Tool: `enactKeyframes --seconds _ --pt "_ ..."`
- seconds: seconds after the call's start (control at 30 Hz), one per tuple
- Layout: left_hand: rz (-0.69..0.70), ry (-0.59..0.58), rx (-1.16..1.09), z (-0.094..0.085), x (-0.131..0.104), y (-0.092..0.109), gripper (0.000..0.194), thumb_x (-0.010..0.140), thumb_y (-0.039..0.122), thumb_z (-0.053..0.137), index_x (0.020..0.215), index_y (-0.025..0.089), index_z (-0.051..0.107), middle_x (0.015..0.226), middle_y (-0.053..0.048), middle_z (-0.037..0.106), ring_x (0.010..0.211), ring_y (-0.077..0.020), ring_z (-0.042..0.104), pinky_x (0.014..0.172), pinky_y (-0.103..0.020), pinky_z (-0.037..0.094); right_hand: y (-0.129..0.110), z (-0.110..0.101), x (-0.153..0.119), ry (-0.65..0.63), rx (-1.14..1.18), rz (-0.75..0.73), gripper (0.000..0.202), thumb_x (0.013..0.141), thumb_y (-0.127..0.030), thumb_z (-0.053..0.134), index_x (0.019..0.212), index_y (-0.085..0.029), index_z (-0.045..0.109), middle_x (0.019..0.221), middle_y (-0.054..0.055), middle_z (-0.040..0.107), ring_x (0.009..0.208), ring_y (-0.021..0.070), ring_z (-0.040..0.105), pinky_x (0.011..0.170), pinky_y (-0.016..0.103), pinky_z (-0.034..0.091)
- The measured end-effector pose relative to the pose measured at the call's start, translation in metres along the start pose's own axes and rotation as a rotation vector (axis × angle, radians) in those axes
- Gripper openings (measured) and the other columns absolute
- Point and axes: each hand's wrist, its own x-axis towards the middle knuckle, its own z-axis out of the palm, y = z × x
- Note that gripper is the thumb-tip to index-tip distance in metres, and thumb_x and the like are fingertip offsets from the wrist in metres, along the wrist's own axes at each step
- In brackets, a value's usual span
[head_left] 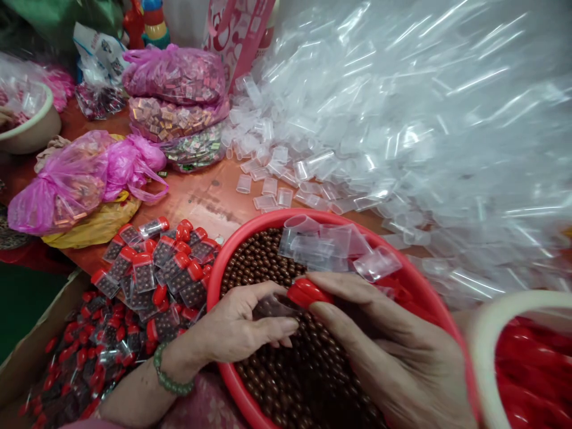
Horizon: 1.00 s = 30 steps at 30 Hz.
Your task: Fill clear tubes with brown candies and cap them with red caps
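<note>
My left hand [250, 325], with a green bead bracelet [167, 372] at the wrist, closes round a small clear plastic container [273, 305], partly hidden by the fingers. Between the thumb and fingers of my right hand [402, 339] is a red plastic cap [308, 293], right at the container's end. Whether the cap is seated on it I cannot tell. Both hands are over a red basin [216, 280] of round, shiny brown balls [259, 253]. Several clear empty sleeves [319, 250] lie on the balls at the basin's far side, with red pieces [402, 289] to the right.
Filled red-capped containers [143, 271] are heaped at left, spilling into a cardboard box [49, 319]. A large pile of clear sleeves [357, 131] covers the table's far right. Pink bags [176, 77] stand behind. A white tub [487, 339] of red caps [536, 369] sits at right.
</note>
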Motion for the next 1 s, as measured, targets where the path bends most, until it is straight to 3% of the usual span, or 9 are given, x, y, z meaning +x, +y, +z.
enactKeyframes --seconds 0.2,0.3,0.4,0.5,0.6,0.7,0.83,1.0 --pt "-0.008 -0.056 -0.073 -0.002 0.003 0.002 0.044 0.072 0.050 0.078 0.092 0.012 0.065 0.066 0.002 0.057 0.058 -0.0078 0.052 0.056 -0.020 0.043 0.001 0.019 -0.003 0.014 0.063 -0.069 0.015 0.084 -0.018 0.069 0.094 -0.029 0.071 0.089 0.001 0.075 0.079 0.0186 0.071 0.068 0.032 0.061" --pt "0.009 -0.059 -0.072 -0.002 0.002 0.002 0.040 0.074 0.048 0.078 0.086 0.014 0.061 0.062 0.004 0.055 0.054 -0.0064 0.049 0.055 -0.019 0.041 0.004 0.021 -0.006 0.022 0.063 -0.038 0.011 0.084 -0.020 0.070 0.092 -0.028 0.069 0.089 0.002 0.074 0.079 0.0203 0.071 0.070 0.035 0.062" --pt "0.009 -0.062 -0.100 -0.002 0.001 0.001 0.042 0.072 0.049 0.080 0.083 0.014 0.059 0.064 0.004 0.055 0.055 -0.0066 0.050 0.057 -0.020 0.041 0.008 0.019 -0.008 -0.004 -0.022 -0.104 0.014 0.086 -0.018 0.067 0.095 -0.029 0.066 0.089 0.001 0.073 0.080 0.0202 0.071 0.070 0.035 0.062" --pt "0.012 -0.081 -0.177 -0.002 0.000 -0.001 0.047 0.070 0.055 0.079 0.079 0.013 0.060 0.066 0.003 0.056 0.057 -0.0070 0.050 0.059 -0.020 0.041 0.015 0.014 -0.008 -0.103 -0.177 -0.291 0.027 0.089 -0.020 0.064 0.113 -0.030 0.059 0.099 0.005 0.071 0.087 0.0227 0.071 0.070 0.036 0.060" --pt "0.004 -0.082 -0.247 -0.003 0.002 -0.003 0.051 0.068 0.060 0.079 0.075 0.013 0.061 0.069 0.000 0.059 0.063 -0.0086 0.052 0.064 -0.021 0.043 0.023 0.012 -0.004 -0.211 -0.376 -0.488 0.065 0.081 -0.039 0.073 0.136 -0.023 0.043 0.113 0.014 0.067 0.101 0.0325 0.068 0.077 0.046 0.059" --pt "-0.025 -0.067 -0.319 -0.004 0.004 -0.006 0.051 0.066 0.059 0.081 0.070 0.012 0.062 0.070 -0.002 0.060 0.066 -0.0101 0.054 0.067 -0.022 0.044 0.028 0.017 0.000 -0.175 -0.559 -0.596 0.077 0.079 -0.043 0.071 0.143 -0.019 0.035 0.113 0.018 0.066 0.099 0.0360 0.067 0.078 0.052 0.057" --pt "-0.016 -0.099 -0.325 -0.005 0.005 -0.006 0.049 0.068 0.058 0.079 0.067 0.013 0.061 0.069 -0.001 0.058 0.066 -0.0102 0.053 0.068 -0.022 0.043 0.030 0.025 0.001 -0.128 -0.618 -0.609 0.071 0.081 -0.029 0.062 0.145 -0.022 0.032 0.101 0.015 0.066 0.087 0.0337 0.068 0.072 0.050 0.055" --pt "0.011 -0.114 -0.290 -0.005 0.004 -0.003 0.050 0.070 0.059 0.078 0.066 0.013 0.059 0.068 0.000 0.056 0.065 -0.0094 0.050 0.067 -0.022 0.041 0.030 0.026 -0.005 -0.111 -0.515 -0.543 0.077 0.077 -0.026 0.068 0.144 -0.033 0.030 0.102 0.010 0.064 0.089 0.0319 0.066 0.076 0.049 0.055"
